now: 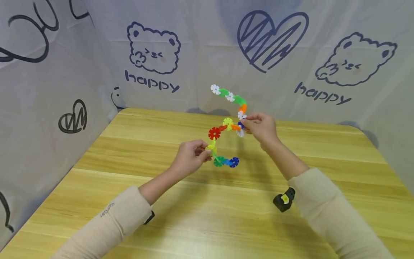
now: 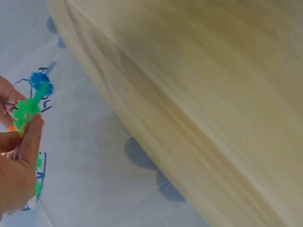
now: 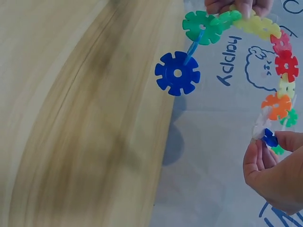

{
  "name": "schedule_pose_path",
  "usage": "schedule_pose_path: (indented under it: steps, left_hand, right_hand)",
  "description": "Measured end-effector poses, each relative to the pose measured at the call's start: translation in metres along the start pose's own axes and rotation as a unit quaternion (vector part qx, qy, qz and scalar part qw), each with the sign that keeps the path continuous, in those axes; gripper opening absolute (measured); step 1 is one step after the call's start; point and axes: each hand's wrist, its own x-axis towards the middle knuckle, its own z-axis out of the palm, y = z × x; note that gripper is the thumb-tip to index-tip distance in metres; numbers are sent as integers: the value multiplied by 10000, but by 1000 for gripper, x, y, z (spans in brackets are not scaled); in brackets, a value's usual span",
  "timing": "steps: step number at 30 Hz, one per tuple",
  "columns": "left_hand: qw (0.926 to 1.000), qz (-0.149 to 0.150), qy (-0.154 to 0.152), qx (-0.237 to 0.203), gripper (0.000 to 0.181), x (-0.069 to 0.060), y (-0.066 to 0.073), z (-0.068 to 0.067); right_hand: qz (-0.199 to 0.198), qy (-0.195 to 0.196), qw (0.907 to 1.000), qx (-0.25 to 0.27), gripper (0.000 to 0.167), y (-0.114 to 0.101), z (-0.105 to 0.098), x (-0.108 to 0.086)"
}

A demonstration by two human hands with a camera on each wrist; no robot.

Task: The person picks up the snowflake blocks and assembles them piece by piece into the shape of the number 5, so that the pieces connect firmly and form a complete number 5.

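A winding chain of interlocked plastic snowflake discs hangs above the table between both hands. My left hand pinches it at a yellow disc, and a short tail of green and blue discs sticks out past those fingers. At a blue disc, my right hand pinches the chain, beside white ones. From there an end of orange, green and white discs runs up and to the left. In the left wrist view, the left hand is at the edge, holding near a green disc.
The wooden table spreads below both hands. A pale cloth with drawn bears, hearts and lettering stands behind it and along the left. A black wrist camera sits by the right sleeve.
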Motion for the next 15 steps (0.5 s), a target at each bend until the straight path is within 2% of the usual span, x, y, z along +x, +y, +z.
schedule_pose_path:
  steps: [3, 7, 15]
  left_hand:
    - [9977, 287, 163, 587, 12, -1, 5, 1]
    - [9902, 608, 336, 1214, 8, -4, 15, 3]
    - [9748, 1062, 329, 1932, 7, -11, 31, 8]
  right_hand:
    - [99, -8, 9997, 208, 26, 4, 0, 3]
    - [187, 1, 9989, 432, 25, 8, 1, 6]
    - [294, -54, 9944, 1011, 18, 12, 2, 7]
